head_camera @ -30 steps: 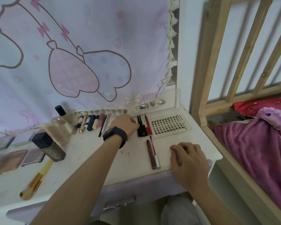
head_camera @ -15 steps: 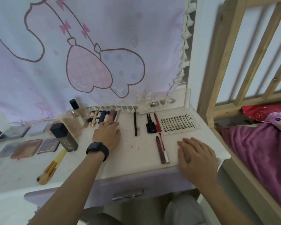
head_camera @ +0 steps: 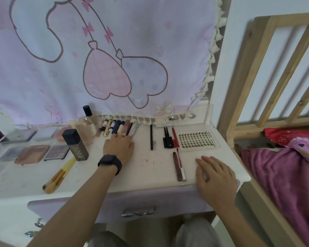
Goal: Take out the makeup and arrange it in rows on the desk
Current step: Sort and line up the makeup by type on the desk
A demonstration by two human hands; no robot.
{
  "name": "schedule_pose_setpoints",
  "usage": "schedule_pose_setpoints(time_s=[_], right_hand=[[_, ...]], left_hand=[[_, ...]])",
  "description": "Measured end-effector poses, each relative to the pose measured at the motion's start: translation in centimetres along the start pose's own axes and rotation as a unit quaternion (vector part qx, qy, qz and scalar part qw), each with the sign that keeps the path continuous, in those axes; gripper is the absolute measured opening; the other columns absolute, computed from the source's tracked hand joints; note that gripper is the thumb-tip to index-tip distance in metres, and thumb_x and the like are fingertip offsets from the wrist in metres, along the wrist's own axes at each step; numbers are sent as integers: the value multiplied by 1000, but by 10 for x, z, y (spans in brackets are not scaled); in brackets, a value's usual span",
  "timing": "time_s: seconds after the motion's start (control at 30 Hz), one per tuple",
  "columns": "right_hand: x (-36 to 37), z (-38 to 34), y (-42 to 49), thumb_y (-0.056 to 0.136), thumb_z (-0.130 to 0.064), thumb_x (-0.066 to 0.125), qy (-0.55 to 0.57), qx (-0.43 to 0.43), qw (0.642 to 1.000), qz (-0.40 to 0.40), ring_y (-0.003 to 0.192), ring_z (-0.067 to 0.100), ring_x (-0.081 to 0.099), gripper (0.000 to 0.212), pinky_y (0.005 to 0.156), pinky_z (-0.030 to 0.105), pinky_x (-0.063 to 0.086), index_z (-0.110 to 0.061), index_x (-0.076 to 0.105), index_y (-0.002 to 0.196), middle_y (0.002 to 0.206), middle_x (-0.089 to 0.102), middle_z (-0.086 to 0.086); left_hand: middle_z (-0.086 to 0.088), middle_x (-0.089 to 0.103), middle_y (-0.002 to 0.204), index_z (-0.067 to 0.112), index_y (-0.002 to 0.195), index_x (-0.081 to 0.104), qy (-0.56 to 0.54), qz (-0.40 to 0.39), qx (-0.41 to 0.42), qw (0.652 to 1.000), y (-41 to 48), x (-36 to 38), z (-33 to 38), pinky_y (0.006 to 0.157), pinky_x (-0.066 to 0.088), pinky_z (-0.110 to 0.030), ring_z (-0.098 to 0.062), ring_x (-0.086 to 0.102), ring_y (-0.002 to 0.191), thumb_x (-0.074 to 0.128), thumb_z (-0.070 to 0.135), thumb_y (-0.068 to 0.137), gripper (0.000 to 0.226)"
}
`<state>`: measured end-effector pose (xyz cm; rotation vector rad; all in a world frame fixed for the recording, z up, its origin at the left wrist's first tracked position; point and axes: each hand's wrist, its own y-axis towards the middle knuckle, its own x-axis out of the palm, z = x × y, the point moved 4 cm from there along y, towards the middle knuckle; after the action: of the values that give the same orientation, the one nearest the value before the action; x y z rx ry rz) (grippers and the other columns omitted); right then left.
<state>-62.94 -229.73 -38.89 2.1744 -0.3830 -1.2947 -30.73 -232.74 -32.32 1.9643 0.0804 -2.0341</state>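
With the left hand (head_camera: 119, 148) flat and empty, fingertips touching the row of lipstick tubes (head_camera: 117, 127) ahead, and the right hand (head_camera: 215, 172) resting open on the table (head_camera: 150, 168), a careless nudge could roll that row askew.

Lash tray (head_camera: 198, 140) right of pencils (head_camera: 169, 139) on desk (head_camera: 144, 168).

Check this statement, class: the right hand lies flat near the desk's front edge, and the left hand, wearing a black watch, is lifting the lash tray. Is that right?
Not quite. The head view shows the left hand, black watch on its wrist, at the row of lipsticks and tubes, not lifting the lash tray, which lies untouched on the desk. The right hand does lie flat near the front edge.
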Motion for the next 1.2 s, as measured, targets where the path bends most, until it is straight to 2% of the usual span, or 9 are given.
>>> schedule_pose_setpoints(time_s=[0.2,0.3,0.47,0.7,0.83,0.9,1.0,1.1,1.2], right_hand=[[0,-1,0,91,-41,46,-7,1,1000,0,120,19,61,41,103,38,40,-23,77,111,122,72,-3],[0,-2,0,92,-39,48,-5,0,1000,7,120,17,61,39,103,36,40,-23,78,109,120,72,-3],[-2,-2,0,91,-35,51,-4,-2,1000,6,121,16,61,35,104,37,40,-23,78,109,121,72,-4],[-8,-3,1,92,-42,46,7,34,998,-53,126,17,58,42,109,42,39,-24,76,115,127,69,-4],[-21,-20,10,98,-40,51,78,103,985,-114,124,19,57,37,112,44,38,-21,69,124,132,65,-2],[-34,-43,11,98,-40,56,143,129,976,-106,117,17,58,32,106,41,43,-25,65,124,127,65,-5],[-49,-86,10,93,-57,50,252,129,950,-132,89,4,64,33,80,20,50,-33,61,112,100,67,-18],[-43,-113,9,90,-67,40,352,195,882,-246,65,6,64,50,59,21,51,-24,66,93,76,68,-9],[-39,-129,4,98,-57,43,410,241,813,-337,48,12,46,53,46,23,38,-14,59,70,58,50,0]], left_hand=[[-3,62,128,23,136,48,-16,3,-11,1000,-3,-8,0,75,44,-36,-27,60,101,52,41,97,43],[-8,64,109,22,141,38,-36,-44,-61,997,-8,-9,-4,64,47,-33,-26,61,80,53,35,96,49],[-1,58,78,14,98,65,-52,-77,-104,990,-26,-13,-9,56,40,-27,-19,54,66,51,30,94,21],[-4,66,114,15,122,65,-316,-52,-123,939,-72,-10,-28,82,40,-27,-17,54,93,49,25,102,28],[0,58,111,18,123,64,-379,17,-80,922,-96,-17,-31,83,37,-20,-11,51,92,50,23,103,25],[3,56,106,20,121,64,-396,43,-41,916,-107,-21,-27,76,38,-10,-3,51,88,52,22,102,23],[7,54,99,21,115,67,-409,99,31,906,-122,-27,-19,72,39,-6,1,51,87,55,17,100,20],[9,52,100,22,114,68,-406,123,87,901,-134,-31,-9,74,40,-7,-2,51,89,57,16,99,20],[8,51,104,23,116,67,-397,134,117,900,-144,-34,0,75,40,-6,-5,52,90,56,17,99,21]])
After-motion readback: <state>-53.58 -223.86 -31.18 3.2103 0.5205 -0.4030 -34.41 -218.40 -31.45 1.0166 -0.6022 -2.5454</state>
